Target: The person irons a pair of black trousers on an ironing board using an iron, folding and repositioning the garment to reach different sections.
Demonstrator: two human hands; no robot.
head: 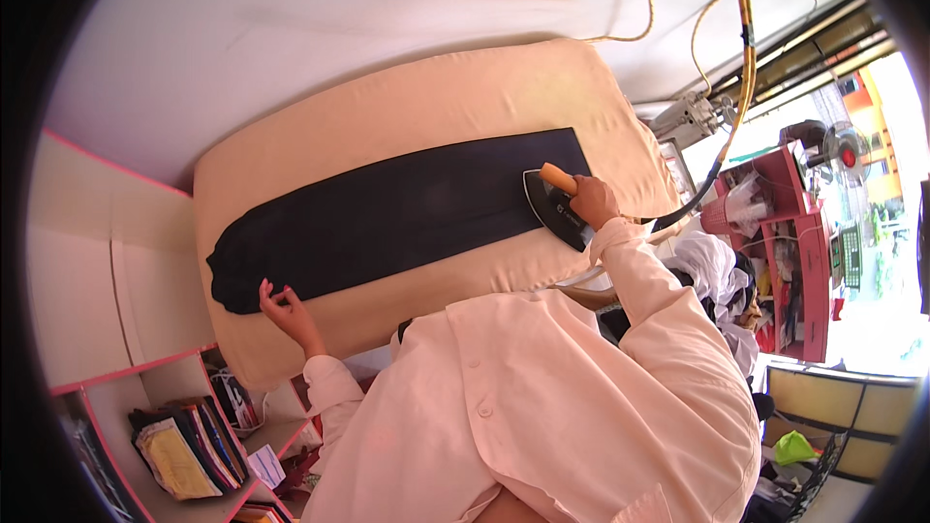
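Observation:
A dark folded garment, seemingly trousers (392,214), lies lengthwise across a padded ironing table (436,94) covered in peach cloth. My right hand (596,202) grips the orange handle of a black electric iron (556,211). The iron lies over the garment's right end, with its rear part reaching past the near edge onto the peach cover. My left hand (285,311) is at the garment's near left edge, fingers apart and slightly curled, with nothing held. Whether its fingertips touch the cloth I cannot tell.
A thick cable (746,65) wrapped in yellow and black hangs down to the iron from the upper right. A white wall runs behind the table. Shelves with folded clothes (182,450) stand at lower left. Piled white cloth (705,261), a pink cabinet (803,283) and a fan (846,154) are at right.

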